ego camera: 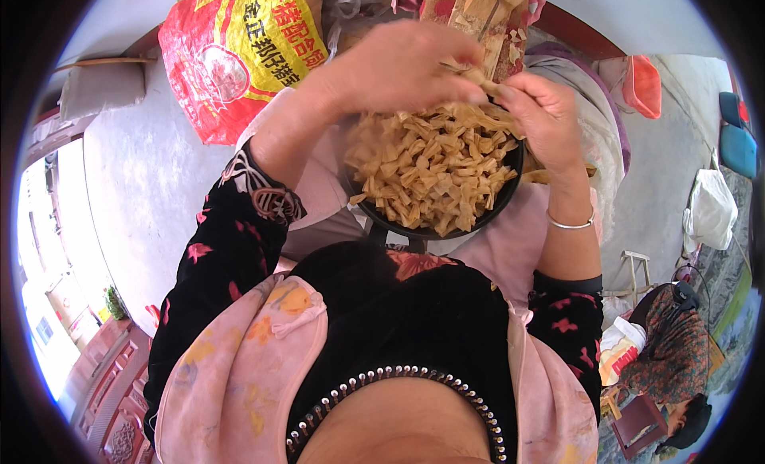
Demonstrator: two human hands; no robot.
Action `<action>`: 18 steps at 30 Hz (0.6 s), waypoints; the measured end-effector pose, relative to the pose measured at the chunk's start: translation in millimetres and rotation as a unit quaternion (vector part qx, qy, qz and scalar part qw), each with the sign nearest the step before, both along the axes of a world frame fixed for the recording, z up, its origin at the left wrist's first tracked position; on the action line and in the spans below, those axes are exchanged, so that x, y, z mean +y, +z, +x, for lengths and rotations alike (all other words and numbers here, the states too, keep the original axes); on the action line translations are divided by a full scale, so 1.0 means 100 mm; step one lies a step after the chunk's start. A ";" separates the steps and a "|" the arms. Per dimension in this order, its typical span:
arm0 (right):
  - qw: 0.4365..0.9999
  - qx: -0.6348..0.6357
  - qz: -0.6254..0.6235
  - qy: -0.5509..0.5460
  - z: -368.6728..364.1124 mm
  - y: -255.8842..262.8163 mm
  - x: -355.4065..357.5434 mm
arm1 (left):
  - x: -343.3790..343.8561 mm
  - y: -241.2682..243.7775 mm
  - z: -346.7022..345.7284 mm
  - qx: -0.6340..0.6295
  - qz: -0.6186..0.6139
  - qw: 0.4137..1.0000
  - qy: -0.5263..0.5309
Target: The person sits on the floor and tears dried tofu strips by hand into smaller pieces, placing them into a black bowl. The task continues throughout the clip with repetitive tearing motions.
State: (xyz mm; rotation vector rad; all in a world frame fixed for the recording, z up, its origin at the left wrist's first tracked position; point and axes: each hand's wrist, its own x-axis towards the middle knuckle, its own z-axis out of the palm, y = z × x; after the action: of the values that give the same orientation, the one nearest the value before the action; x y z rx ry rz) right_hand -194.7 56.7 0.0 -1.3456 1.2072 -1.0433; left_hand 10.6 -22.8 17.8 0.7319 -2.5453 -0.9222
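A round black pan in front of me is heaped with short, knotted tan pieces that look like dried plant husk. Above its far rim, my right hand pinches one end of a tan strip between thumb and fingers. My left hand is at the strip's other end, blurred, with thumb and fingers apart around it. Whether the left fingers grip the strip cannot be seen. Part of the pan's far side is hidden by my hands.
A red and yellow woven sack bearing writing stands at the left. Beyond the pan is a wooden piece. A pale cloth bundle lies to the right, near a coral basket. Another person is at the lower right.
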 end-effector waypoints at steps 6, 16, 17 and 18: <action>0.992 0.116 -0.036 0.020 -0.04 0.01 -0.01 | -0.11 0.02 0.03 -0.048 0.119 0.982 -0.135; 0.980 0.103 -0.066 -0.155 0.00 -0.20 -0.68 | -0.51 -0.26 -0.20 -0.046 -0.101 0.979 0.172; 0.971 0.149 -0.087 -0.165 0.02 -0.21 -0.71 | -0.54 -0.29 -0.22 -0.043 -0.108 0.978 0.174; 0.960 0.193 -0.105 -0.174 0.04 -0.23 -0.72 | -0.55 -0.31 -0.23 -0.041 -0.112 0.977 0.176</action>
State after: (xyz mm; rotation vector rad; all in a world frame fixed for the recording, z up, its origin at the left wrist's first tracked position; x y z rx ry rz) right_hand -190.7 -15.4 -23.1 -1.5882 1.7077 -1.2167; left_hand -12.1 -77.7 -12.9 1.1190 -2.4213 -0.4889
